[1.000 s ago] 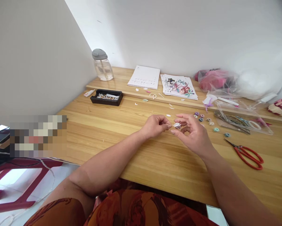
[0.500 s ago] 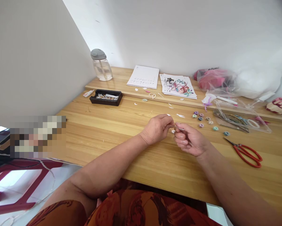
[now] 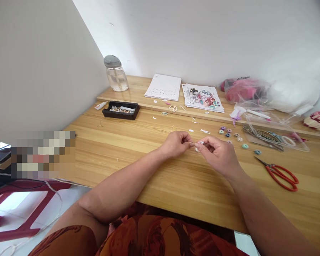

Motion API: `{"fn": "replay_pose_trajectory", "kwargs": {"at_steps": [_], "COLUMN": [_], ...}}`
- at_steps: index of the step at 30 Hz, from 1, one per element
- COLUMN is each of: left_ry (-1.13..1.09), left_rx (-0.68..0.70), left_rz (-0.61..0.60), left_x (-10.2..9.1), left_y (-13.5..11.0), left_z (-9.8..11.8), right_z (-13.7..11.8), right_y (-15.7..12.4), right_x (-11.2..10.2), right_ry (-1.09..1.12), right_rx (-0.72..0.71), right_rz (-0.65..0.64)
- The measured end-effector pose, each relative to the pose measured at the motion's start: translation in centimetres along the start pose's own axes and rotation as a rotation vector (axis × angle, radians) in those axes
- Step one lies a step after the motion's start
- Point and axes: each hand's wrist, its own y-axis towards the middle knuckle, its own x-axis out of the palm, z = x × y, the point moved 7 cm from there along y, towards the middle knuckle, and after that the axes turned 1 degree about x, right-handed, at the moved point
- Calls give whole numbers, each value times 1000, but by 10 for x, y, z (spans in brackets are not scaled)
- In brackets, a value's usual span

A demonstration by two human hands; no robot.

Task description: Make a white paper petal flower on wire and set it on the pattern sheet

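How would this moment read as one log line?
left hand: fingertips pinched, contents unclear | right hand: pinching small white piece | scissors: lying on table, right of hands | spools: near right hand

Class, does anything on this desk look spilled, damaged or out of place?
No spill or damage stands out. It does look untidy: small white pieces lie scattered on the desk beyond the left hand and right hand, and the spools sit loose beside the clear plastic case.

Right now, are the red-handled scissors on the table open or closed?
Closed: the red-handled scissors have their blades together, narrowing to one dark tip.
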Motion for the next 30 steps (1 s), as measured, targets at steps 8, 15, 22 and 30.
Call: {"fn": "replay_pose_trajectory", "kwargs": {"at_steps": [8,15,22,30], "left_ry": [285,-512,-933,-1054], "left_rx": [444,-116,-301,-315], "left_rz": [108,154,175,123], "left_x": [4,-8,-9,-2], "left_y": [-11,8,8,8], "left_z": [30,-17,-24,-27], "right_z": [38,37,64,161], "right_y": [-6,7,-26,-98], "right_x": [34,-18,-92,-155], "right_ry": [616,306,-592,-800], "right_rx": [602,365,355,594], "right_rz": [-263,-44,-85,-82]}}
